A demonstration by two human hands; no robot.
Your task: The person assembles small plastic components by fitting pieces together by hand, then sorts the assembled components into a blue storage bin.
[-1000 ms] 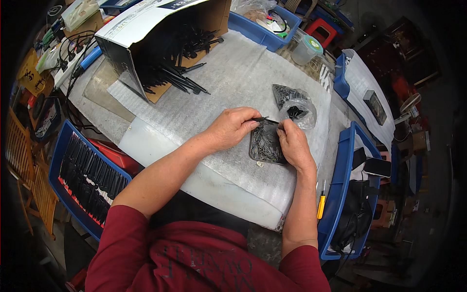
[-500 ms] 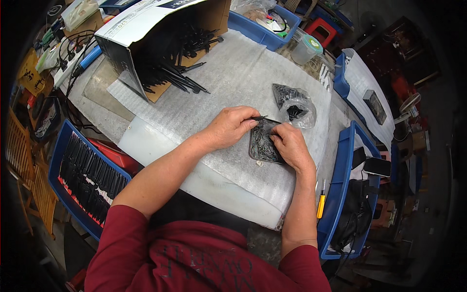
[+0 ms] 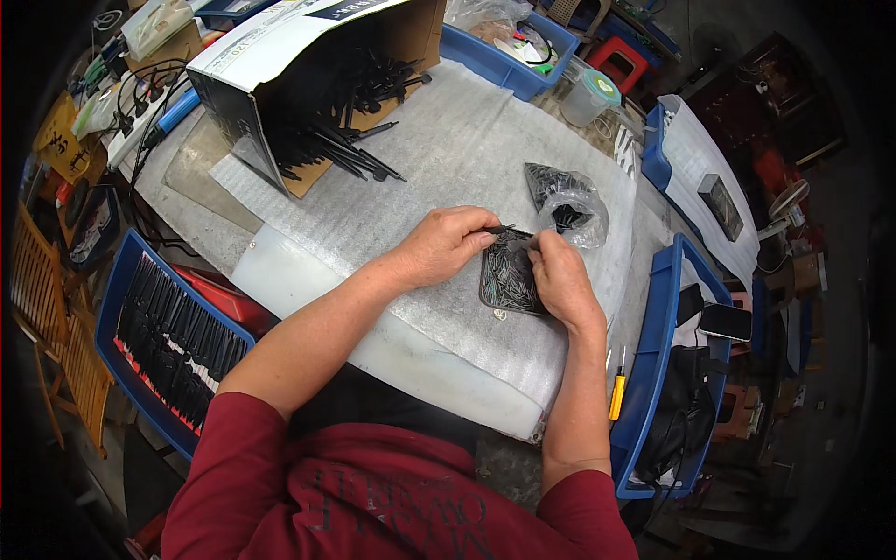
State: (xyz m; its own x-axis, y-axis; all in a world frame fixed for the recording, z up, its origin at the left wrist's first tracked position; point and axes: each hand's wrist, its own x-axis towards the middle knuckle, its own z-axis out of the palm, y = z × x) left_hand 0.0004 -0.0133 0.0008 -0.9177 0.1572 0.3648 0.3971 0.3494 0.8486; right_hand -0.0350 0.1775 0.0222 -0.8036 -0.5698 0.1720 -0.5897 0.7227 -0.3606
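My left hand (image 3: pixel 446 246) is closed, thumb and forefinger pinching a small black piece (image 3: pixel 501 229) that sticks out past the fingertips. Just right of it lies a dark shallow tray (image 3: pixel 483 284) holding many small thin metal pieces (image 3: pixel 510 278), perhaps screws or pins. Over the tray's right side is my right hand (image 3: pixel 566 282), its fingers pressed together; whatever they grip is too small or hidden to name. Beyond the tray rests a clear plastic bag (image 3: pixel 586 207) with small black parts inside.
A tipped cardboard box (image 3: pixel 245 98) of long black rods opens toward me at the far left. Blue bins stand around the table; the left one (image 3: pixel 105 327) holds rows of black pieces. A yellow-handled screwdriver (image 3: pixel 617 397) lies at the right edge, beside another blue bin (image 3: pixel 644 401).
My right hand has shifted slightly up over the tray, its fingers still together. The left hand stays almost in place with the black piece.
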